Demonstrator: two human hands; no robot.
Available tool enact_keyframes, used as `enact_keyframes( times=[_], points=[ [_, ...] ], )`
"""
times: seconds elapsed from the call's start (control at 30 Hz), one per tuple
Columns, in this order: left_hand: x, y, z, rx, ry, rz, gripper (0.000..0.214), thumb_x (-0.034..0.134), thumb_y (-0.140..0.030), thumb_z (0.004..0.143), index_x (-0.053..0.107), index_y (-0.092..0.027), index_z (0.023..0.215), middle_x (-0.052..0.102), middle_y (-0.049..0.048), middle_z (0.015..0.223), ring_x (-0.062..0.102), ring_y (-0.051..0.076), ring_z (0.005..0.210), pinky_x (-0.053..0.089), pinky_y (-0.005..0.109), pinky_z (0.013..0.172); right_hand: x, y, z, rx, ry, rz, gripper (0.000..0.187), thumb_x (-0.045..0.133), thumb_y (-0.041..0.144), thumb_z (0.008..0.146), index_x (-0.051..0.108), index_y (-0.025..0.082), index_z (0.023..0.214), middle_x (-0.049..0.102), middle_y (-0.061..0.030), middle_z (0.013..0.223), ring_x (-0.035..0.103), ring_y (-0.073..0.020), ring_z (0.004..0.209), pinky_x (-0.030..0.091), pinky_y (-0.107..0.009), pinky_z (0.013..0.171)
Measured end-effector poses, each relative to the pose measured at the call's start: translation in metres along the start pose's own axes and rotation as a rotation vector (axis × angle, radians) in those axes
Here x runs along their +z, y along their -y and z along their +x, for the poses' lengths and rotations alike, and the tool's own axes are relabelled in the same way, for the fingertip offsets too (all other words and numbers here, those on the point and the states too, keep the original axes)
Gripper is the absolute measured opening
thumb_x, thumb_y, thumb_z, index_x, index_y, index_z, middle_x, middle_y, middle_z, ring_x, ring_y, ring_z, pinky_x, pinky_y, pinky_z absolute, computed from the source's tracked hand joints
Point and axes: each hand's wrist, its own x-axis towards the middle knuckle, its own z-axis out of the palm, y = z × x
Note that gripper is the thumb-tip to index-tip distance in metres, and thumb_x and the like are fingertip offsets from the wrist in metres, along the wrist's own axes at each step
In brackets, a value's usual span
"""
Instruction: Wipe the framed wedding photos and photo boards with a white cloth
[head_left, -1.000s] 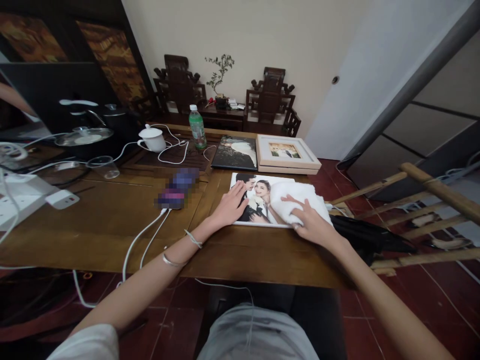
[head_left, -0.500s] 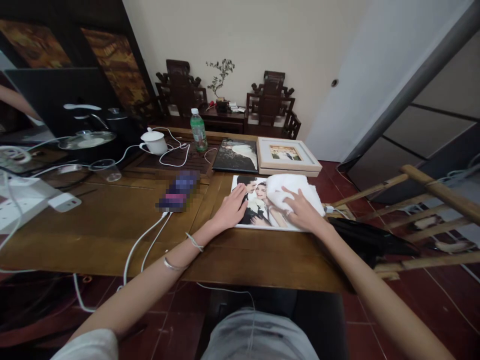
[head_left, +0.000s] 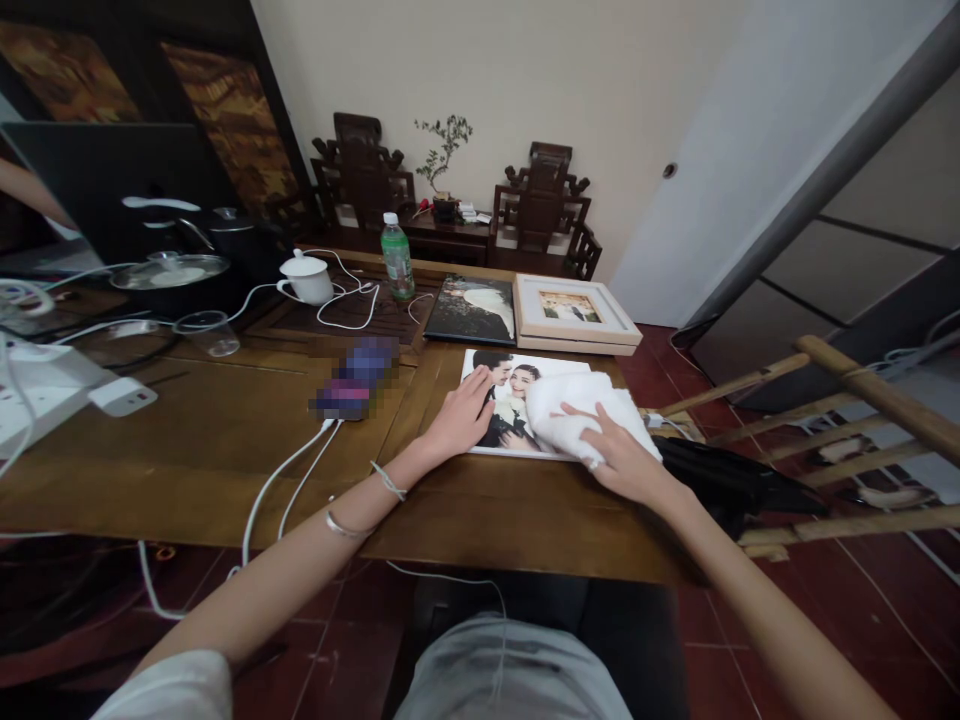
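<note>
A photo panel (head_left: pixel 504 425) with a printed picture of a couple lies flat on the wooden table (head_left: pixel 480 520) in front of me. My left hand (head_left: pixel 459 415) rests open on its left edge, fingers stretched out flat. Over the panel's right part is a folded white cloth (head_left: pixel 566 398), covering that side of the picture. My right hand (head_left: pixel 626 460) presses on the cloth from its near right side, fingers spread over it and partly sunk into its folds.
Behind the panel lie a dark photo panel (head_left: pixel 474 310) and a white picture frame (head_left: pixel 607 325). A green-labelled bottle (head_left: pixel 397 262), a lidded white cup (head_left: pixel 307 280), a phone (head_left: pixel 352 380), a plastic cup (head_left: pixel 208 335) and cables are leftward. A bamboo rack (head_left: pixel 877 400) stands right.
My right hand has slid the white cloth toward me and slightly right across the panel, uncovering some of its upper right part. My left hand stays in place.
</note>
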Motion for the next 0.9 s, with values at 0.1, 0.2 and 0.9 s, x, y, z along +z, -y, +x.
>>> enact_keyframes(
  times=[0.1, 0.2, 0.9],
  points=[
    [0.000, 0.001, 0.000, 0.012, -0.006, -0.006, 0.050, 0.033, -0.029, 0.096, 0.035, -0.016, 0.144, 0.030, 0.0138, 0.155, 0.022, 0.024, 0.145, 0.028, 0.049, 0.114, 0.001, -0.019, 0.034, 0.086, -0.023, -0.034, 0.037, 0.041, 0.011, 0.078, 0.060, 0.016, 0.110, 0.044, -0.0154, 0.147, 0.041, -0.0321, 0.135, 0.026, -0.060, 0.111],
    [0.000, 0.002, 0.000, 0.007, 0.004, -0.014, 0.050, 0.033, -0.030, 0.096, 0.034, -0.016, 0.144, 0.029, 0.0141, 0.155, 0.022, 0.024, 0.145, 0.027, 0.049, 0.114, 0.005, -0.034, 0.065, 0.139, -0.052, -0.049, 0.045, 0.040, 0.011, 0.080, 0.057, 0.017, 0.121, 0.047, -0.0140, 0.145, 0.040, -0.0310, 0.135, 0.021, -0.060, 0.112],
    [-0.003, -0.005, 0.000, -0.021, 0.038, 0.010, 0.052, 0.032, -0.028, 0.096, 0.031, -0.014, 0.145, 0.026, 0.0151, 0.156, 0.019, 0.024, 0.146, 0.027, 0.049, 0.114, 0.006, 0.028, -0.018, -0.102, 0.029, 0.034, 0.029, 0.041, 0.003, 0.071, 0.058, 0.019, 0.088, 0.042, -0.0108, 0.148, 0.023, -0.0267, 0.144, 0.013, -0.063, 0.115]
  ],
)
